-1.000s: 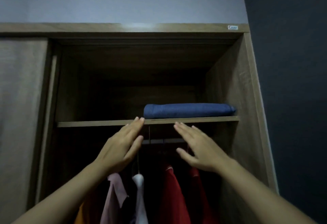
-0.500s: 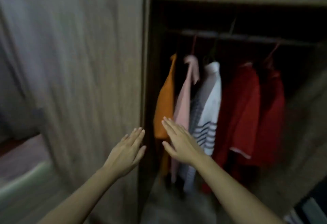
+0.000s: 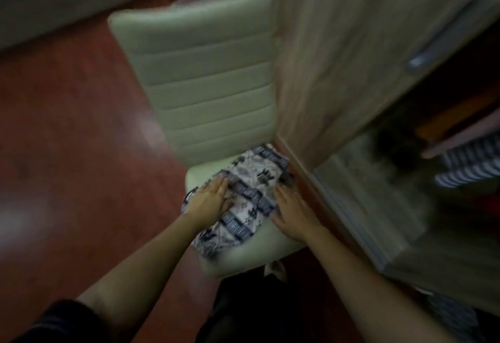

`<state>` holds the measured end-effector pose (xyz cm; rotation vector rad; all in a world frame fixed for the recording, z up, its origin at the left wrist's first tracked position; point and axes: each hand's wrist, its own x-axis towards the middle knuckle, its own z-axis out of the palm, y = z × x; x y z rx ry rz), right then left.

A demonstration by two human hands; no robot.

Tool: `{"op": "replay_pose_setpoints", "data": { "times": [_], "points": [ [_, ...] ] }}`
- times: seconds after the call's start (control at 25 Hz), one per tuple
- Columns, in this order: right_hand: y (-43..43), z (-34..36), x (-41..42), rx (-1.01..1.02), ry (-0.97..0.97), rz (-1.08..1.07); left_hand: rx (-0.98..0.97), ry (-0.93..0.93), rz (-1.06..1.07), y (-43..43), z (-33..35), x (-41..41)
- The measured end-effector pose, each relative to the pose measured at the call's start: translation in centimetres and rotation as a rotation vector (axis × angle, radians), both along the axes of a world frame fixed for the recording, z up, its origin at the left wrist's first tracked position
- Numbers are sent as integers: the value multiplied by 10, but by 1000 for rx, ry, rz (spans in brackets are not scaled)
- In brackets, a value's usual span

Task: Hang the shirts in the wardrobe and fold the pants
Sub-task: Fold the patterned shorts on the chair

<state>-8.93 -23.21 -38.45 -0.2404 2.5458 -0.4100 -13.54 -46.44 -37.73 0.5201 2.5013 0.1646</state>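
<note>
A white garment with dark blue patterned bands (image 3: 247, 191) lies folded on the seat of a pale green chair (image 3: 205, 77). My left hand (image 3: 209, 199) rests flat on the garment's left part, fingers spread. My right hand (image 3: 293, 214) lies at the garment's right edge, palm down on the seat, fingertips touching the cloth. Neither hand has closed around the fabric. The frame is blurred.
A wooden wardrobe door (image 3: 359, 58) with a metal handle (image 3: 443, 34) stands right beside the chair. In the open wardrobe at the right hang a striped shirt (image 3: 470, 164) and other clothes. Red-brown floor (image 3: 67, 139) spreads to the left.
My view swung from the wardrobe's upper shelf, past the hanging shirts, down to the chair. Both hands dropped from the shelf and now lie on the patterned garment.
</note>
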Motion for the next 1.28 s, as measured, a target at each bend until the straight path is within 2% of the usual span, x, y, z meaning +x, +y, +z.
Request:
{"op": "replay_pose_setpoints", "data": {
  "times": [0.16,0.44,0.56,0.76,0.84,0.92,1.0,1.12,1.28],
  "points": [
    [-60,-72,22,-91,-107,150,-45,-137,65,-52,-71,37],
    [-147,-179,63,-222,-125,281,-202,-125,50,-101,-167,66],
    [-163,-211,73,-174,-92,262,-247,-132,26,-111,-200,76],
    [-176,-226,75,-9,92,249,-240,58,46,-111,-236,91],
    [-174,-220,68,-19,161,240,-187,141,28,-117,-230,96],
    [-164,-203,57,-152,75,144,-101,213,-19,-117,-217,96],
    [-147,-179,48,-247,41,-17,-12,190,2,-104,-189,89],
    [-116,-121,29,-325,47,-198,130,149,83,-68,-124,66],
    [-66,-11,-8,-545,43,-367,182,149,-57,-28,-4,20]
  ]
}}
